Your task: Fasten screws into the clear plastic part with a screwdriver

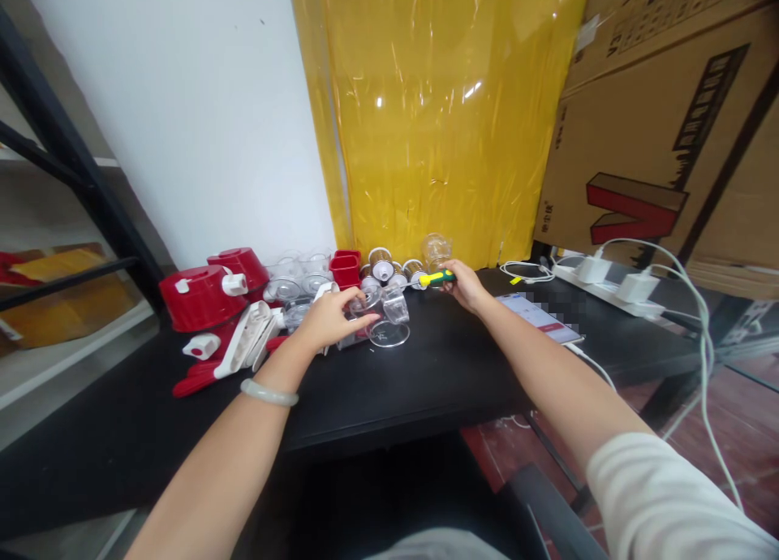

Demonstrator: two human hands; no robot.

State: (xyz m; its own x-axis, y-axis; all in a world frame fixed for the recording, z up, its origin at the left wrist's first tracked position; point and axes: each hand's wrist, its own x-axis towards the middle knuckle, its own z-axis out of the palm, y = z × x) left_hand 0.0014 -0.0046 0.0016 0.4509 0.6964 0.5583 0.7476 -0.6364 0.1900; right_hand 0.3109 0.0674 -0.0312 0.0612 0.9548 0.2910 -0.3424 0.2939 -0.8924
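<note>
My right hand grips a screwdriver by its green and yellow handle. The shaft points left, towards a clear plastic part. Whether the tip touches it is too small to tell. Around the left side of that part, the thumb and fingers of my left hand are closed. A clear round rim shows just below, close to the black table. Behind the part lie several cylinders with white ends, beside a red square cup.
Red tubs and white-and-red handled parts crowd the left, beside clear plastic cups. At the right lie a lit tablet and a power strip with white cables. Cardboard boxes and yellow sheeting stand behind.
</note>
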